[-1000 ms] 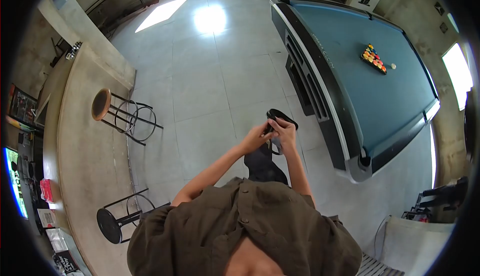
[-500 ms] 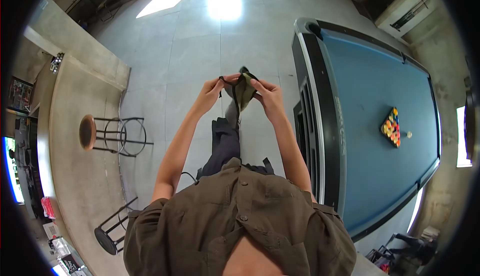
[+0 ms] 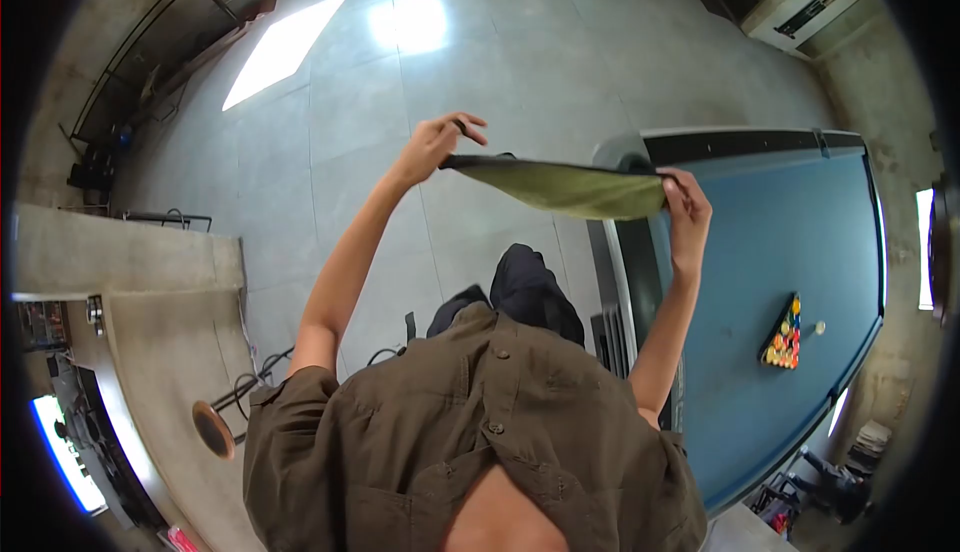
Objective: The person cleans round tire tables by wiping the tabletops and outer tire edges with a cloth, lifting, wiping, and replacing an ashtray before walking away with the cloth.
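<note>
An olive-green cloth piece with a dark edge band (image 3: 570, 187) is stretched out in front of me, above the floor. My left hand (image 3: 436, 147) is closed on its narrow dark left end, with a bit of dark band showing between the fingers. At the wide right end, my right hand (image 3: 688, 210) pinches the cloth between thumb and fingers. The upper edge runs nearly straight from hand to hand, and the green side sags below it. What exact kind of article it is, I cannot make out.
To my right stands a blue-topped pool table (image 3: 740, 252), its near corner close under my right hand. Racked balls (image 3: 785, 337) and a white ball (image 3: 820, 328) lie on it. A round wooden stool (image 3: 213, 429) stands left, by the concrete counter (image 3: 165, 342).
My hands have moved apart, the right one farther right, spreading the bunched cloth into a long stretched shape. My view has turned and moved forward along the pool table.
</note>
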`<control>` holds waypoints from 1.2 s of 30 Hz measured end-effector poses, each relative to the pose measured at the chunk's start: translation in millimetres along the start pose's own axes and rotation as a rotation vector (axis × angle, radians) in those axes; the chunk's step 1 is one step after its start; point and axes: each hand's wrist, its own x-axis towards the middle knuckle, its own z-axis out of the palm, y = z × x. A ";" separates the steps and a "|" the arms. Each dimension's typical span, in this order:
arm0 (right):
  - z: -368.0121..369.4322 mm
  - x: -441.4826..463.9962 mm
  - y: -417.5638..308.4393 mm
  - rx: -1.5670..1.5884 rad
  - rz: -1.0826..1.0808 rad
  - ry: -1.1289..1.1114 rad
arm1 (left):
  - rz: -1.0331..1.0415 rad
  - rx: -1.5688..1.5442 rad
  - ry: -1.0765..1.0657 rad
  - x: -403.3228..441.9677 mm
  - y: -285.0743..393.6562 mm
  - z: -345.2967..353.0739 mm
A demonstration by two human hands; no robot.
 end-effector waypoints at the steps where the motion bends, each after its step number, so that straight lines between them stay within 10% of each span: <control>1: 1.2 29.6 5.5 -0.042 -0.010 -0.041 | 0.232 0.048 -0.062 35.5 -5.1 -3.5; 5: 10.1 150.7 34.1 -0.162 0.229 -0.219 | 0.183 0.772 -0.586 168.1 -4.0 -52.2; 8: 9.5 264.3 78.1 -0.059 0.272 -0.367 | 0.018 0.724 -0.785 280.6 -17.8 -78.2; 16: 32.0 541.6 56.4 -0.219 0.289 -0.492 | 0.033 0.811 -0.419 523.1 64.7 -157.0; 26: 119.2 860.0 206.0 -0.151 0.141 0.004 | 0.009 0.911 -0.187 877.0 -64.5 -244.1; 36: 39.1 1138.8 222.3 -0.452 0.687 -0.860 | -0.216 0.537 -1.140 1260.7 -67.0 -260.3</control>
